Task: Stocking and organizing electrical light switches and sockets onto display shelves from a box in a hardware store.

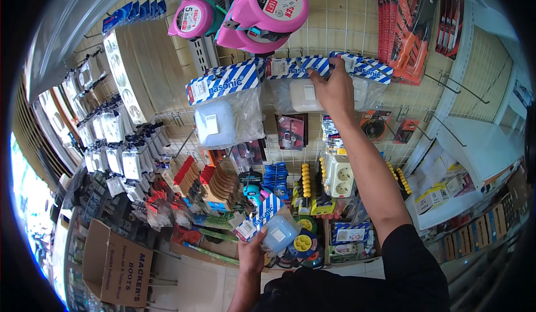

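My left hand [254, 251] holds a clear plastic packet with a pale blue moulded item [279, 233] inside, low in front of me. Its Panasonic header card has blue and white stripes. Raised to the wire grid wall, my right hand [337, 92] grips the striped header of a hanging packet with a beige item [301, 96]. Its fingertips lie by the edge of an adjoining packet [370, 69], partly covered by the hand. To the left hangs another Panasonic packet with a blue item [215, 123].
Pink measuring tapes [268, 10] hang overhead. Bare hooks [446, 85] jut out at the right. Wooden-handled brushes [215, 186], a power socket strip [338, 176] and cable reels [303, 243] are below. A cardboard box [115, 266] stands low at the left.
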Action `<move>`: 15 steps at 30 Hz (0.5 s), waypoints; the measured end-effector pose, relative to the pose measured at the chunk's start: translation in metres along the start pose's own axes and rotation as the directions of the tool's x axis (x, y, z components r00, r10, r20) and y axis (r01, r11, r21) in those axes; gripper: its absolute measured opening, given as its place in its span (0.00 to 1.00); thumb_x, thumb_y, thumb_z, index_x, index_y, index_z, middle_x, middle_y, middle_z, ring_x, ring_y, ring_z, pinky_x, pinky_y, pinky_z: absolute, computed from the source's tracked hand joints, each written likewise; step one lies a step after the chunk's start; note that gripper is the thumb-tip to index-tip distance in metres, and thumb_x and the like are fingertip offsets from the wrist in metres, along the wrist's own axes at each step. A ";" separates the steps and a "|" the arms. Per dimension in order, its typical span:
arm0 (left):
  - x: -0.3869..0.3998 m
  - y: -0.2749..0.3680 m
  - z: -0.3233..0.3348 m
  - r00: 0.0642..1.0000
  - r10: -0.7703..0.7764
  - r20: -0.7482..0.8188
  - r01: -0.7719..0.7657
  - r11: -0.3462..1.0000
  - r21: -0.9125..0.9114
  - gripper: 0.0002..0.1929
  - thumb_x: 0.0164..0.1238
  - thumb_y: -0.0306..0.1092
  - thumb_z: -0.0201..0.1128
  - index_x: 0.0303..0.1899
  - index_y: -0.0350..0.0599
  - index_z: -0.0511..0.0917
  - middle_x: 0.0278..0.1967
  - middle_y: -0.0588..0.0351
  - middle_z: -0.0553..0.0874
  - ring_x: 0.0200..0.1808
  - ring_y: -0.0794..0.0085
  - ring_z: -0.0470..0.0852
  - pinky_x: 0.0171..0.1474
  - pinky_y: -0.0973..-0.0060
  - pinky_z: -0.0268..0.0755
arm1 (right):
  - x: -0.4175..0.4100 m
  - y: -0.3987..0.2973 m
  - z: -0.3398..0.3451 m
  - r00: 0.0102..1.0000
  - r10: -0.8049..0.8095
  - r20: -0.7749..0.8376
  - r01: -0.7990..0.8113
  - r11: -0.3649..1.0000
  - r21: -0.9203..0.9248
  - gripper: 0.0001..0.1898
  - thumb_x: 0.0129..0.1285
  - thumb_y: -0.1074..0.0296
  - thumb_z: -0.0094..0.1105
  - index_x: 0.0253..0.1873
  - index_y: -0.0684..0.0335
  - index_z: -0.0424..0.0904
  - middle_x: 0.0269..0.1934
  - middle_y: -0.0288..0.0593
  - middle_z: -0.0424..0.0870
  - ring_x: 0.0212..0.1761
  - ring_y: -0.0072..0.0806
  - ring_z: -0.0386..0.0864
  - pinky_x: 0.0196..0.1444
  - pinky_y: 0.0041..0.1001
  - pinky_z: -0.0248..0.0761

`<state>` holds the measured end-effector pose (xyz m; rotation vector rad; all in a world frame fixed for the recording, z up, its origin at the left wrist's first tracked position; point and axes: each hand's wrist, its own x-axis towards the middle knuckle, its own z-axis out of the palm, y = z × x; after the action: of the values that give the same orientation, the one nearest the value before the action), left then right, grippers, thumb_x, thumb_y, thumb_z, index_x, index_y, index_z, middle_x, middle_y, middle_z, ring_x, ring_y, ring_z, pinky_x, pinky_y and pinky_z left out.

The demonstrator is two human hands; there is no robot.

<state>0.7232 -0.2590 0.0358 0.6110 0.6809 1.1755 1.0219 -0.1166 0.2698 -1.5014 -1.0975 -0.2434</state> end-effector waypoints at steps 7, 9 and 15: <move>0.002 -0.005 -0.002 1.000 0.024 0.003 -0.024 0.999 0.021 0.18 0.67 0.22 0.66 0.57 0.37 0.77 0.52 0.56 0.86 0.51 0.71 0.85 0.56 0.71 0.76 | -0.041 -0.014 -0.044 0.990 -0.137 -0.019 0.126 0.952 -0.281 0.27 0.65 0.51 0.67 0.57 0.70 0.74 0.35 0.60 0.86 0.37 0.57 0.85 0.40 0.45 0.79; 0.002 -0.003 0.003 0.999 0.035 0.016 -0.036 0.998 0.056 0.17 0.68 0.23 0.66 0.57 0.37 0.78 0.51 0.56 0.86 0.51 0.72 0.85 0.57 0.72 0.75 | -0.074 -0.013 -0.061 0.953 -0.301 -0.021 0.299 0.953 -0.051 0.24 0.66 0.53 0.68 0.55 0.68 0.76 0.31 0.50 0.85 0.31 0.44 0.85 0.37 0.37 0.78; 0.007 0.005 0.012 0.997 0.075 0.019 -0.077 0.983 0.168 0.15 0.71 0.28 0.65 0.57 0.36 0.79 0.50 0.59 0.86 0.50 0.77 0.83 0.55 0.76 0.73 | -0.193 0.013 -0.071 0.774 -0.037 0.633 -0.239 0.907 0.345 0.20 0.66 0.58 0.70 0.54 0.67 0.77 0.37 0.42 0.85 0.38 0.22 0.83 0.40 0.25 0.76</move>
<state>0.7311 -0.2516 0.0464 0.7923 0.7570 1.1914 0.9586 -0.2693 0.1470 -1.2684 -1.4721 0.5949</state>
